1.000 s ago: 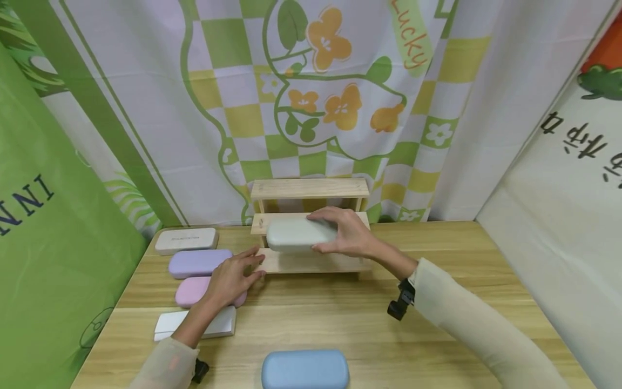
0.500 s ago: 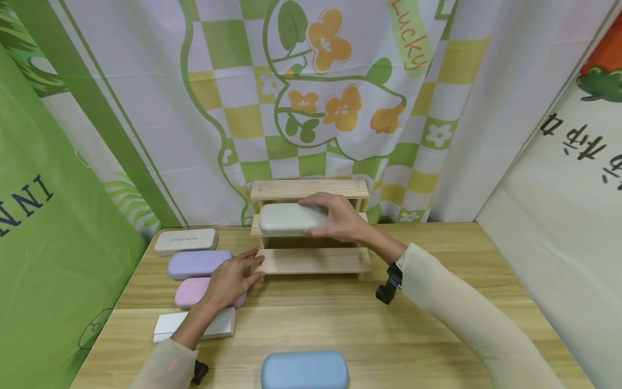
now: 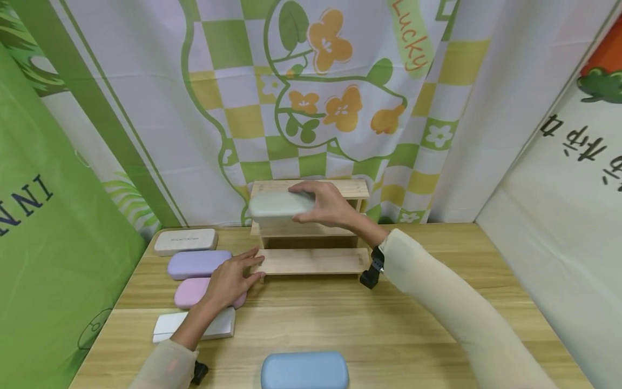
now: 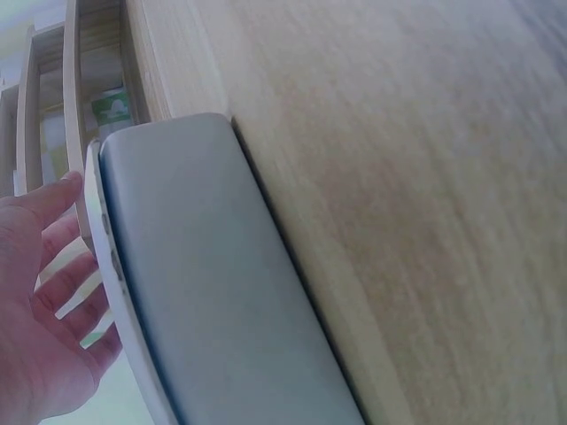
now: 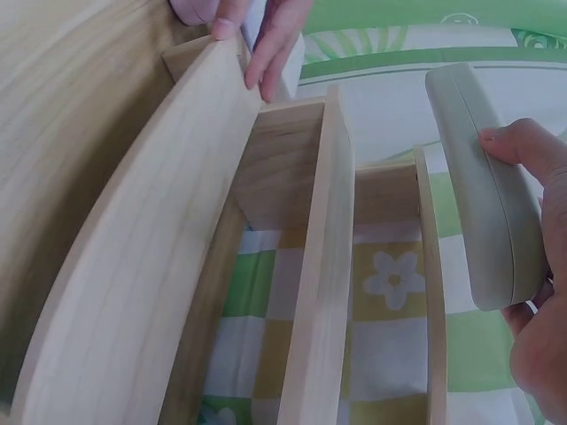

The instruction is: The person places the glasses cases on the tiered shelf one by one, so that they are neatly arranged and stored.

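My right hand (image 3: 326, 204) grips a pale grey-green glasses case (image 3: 279, 207) by its right end. It holds the case in the air over the tiered wooden shelf (image 3: 311, 261), overlapping the top and middle tiers in the head view. In the right wrist view the case (image 5: 487, 186) is closed, its seam running lengthwise, and is apart from the top board. With relaxed fingers, my left hand (image 3: 232, 278) touches the left end of the lowest tier. A pink case (image 3: 191, 292) lies partly hidden under that hand, and a white case (image 3: 221, 323) lies by the forearm.
A purple case (image 3: 199, 264) and an off-white case (image 3: 186, 241) with small lettering lie along the left of the wooden table (image 3: 413, 324). A blue case (image 3: 304, 370) lies at the front. A patterned curtain (image 3: 335, 81) hangs behind the shelf.
My right hand has raised the grey-green case from the height of the lower tiers toward the top tier and slightly left. My left hand has stayed at the shelf's end.
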A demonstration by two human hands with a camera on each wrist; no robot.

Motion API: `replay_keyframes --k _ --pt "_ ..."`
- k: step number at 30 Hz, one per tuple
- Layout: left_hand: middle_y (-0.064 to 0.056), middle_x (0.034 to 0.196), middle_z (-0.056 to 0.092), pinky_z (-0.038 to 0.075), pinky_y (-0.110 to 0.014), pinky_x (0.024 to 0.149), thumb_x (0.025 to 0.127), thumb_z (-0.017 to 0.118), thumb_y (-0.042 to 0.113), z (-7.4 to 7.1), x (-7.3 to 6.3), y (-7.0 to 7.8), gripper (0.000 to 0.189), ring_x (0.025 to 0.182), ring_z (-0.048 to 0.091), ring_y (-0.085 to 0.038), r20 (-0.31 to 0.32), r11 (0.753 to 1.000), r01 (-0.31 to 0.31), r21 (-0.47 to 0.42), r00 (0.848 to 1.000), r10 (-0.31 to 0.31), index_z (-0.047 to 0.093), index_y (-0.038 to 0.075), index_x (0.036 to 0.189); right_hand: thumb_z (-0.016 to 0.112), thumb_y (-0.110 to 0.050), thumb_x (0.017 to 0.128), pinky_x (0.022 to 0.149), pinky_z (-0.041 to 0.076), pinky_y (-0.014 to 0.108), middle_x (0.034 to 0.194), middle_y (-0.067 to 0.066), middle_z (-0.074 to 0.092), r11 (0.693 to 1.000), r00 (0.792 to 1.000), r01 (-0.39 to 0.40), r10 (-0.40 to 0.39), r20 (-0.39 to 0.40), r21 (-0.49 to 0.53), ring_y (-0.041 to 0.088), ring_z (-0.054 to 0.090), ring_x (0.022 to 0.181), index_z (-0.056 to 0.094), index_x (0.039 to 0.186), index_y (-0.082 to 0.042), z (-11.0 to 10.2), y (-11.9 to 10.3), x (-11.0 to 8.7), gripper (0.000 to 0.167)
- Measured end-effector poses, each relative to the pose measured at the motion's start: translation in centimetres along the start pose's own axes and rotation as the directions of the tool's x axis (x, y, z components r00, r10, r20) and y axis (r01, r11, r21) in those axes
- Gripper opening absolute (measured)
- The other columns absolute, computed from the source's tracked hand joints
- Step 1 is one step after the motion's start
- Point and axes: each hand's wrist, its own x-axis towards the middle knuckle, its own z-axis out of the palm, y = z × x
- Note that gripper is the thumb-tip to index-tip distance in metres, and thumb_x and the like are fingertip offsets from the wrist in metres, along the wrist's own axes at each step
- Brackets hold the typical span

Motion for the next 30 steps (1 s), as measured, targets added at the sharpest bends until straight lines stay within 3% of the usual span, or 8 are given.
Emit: replay_keyframes --k 3,8,13,19,26,30 --pt "-0.014 0.150 0.062 0.049 -0.031 0.049 0.091 0.085 0.026 0.0 0.0 0.0 0.044 0.077 0.072 -0.025 -0.006 1.000 -0.009 0.004 1.000 0.009 0.076 0.011 0.132 0.095 -0.025 0.074 0.092 0.057 0.041 0.134 0.015 0.072 1.000 1.000 -0.018 0.018 0.001 0.000 0.030 0.069 0.120 0.073 0.133 -0.003 0.1 0.2 0.6 0.067" --pt "-0.013 0.148 0.063 0.060 -0.042 0.063 0.091 0.086 0.027 0.1 0.0 0.1 0.043 0.113 0.073 -0.039 -0.028 0.999 -0.033 0.025 0.999 0.033 0.077 0.011 0.130 0.095 -0.022 0.075 0.102 0.055 0.041 0.134 0.016 0.072 0.998 0.998 -0.065 0.064 0.008 0.022 0.031 0.068 0.122 0.071 0.135 -0.003 0.3 0.3 1.4 0.068" --pt "-0.012 0.148 0.063 0.058 -0.039 0.061 0.091 0.086 0.028 0.1 0.0 0.1 0.043 0.108 0.074 -0.039 -0.026 0.999 -0.032 0.022 0.999 0.032 0.077 0.011 0.130 0.095 -0.020 0.075 0.104 0.054 0.041 0.134 0.016 0.072 0.989 0.992 -0.128 0.128 0.007 0.068 0.031 0.068 0.122 0.071 0.135 -0.003 0.4 0.5 2.3 0.067" --pt "-0.012 0.149 0.063 0.058 -0.040 0.061 0.091 0.086 0.028 0.1 -0.1 0.0 0.044 0.116 0.071 -0.040 -0.034 0.999 -0.030 0.025 0.999 0.031 0.076 0.010 0.131 0.095 -0.020 0.077 0.108 0.051 0.039 0.135 0.015 0.072 0.982 0.985 -0.171 0.171 0.011 0.078 0.029 0.066 0.127 0.071 0.136 -0.004 0.7 0.8 3.4 0.065" --pt "-0.012 0.148 0.063 0.061 -0.045 0.066 0.091 0.086 0.028 0.1 -0.2 0.1 0.044 0.121 0.069 -0.041 -0.040 0.999 -0.028 0.016 0.999 0.029 0.077 0.010 0.130 0.093 -0.024 0.081 0.097 0.055 0.039 0.137 0.012 0.070 0.968 0.976 -0.219 0.217 0.029 0.122 0.026 0.067 0.116 0.070 0.138 -0.007 0.9 1.2 4.0 0.064" --pt "-0.012 0.149 0.063 0.062 -0.048 0.069 0.091 0.086 0.028 0.1 -0.2 0.1 0.044 0.123 0.068 -0.041 -0.039 1.000 -0.025 0.013 0.999 0.025 0.077 0.011 0.130 0.092 -0.025 0.083 0.099 0.055 0.040 0.142 0.011 0.067 0.962 0.972 -0.236 0.233 0.038 0.136 0.025 0.065 0.120 0.069 0.140 -0.009 1.0 1.6 4.4 0.064"
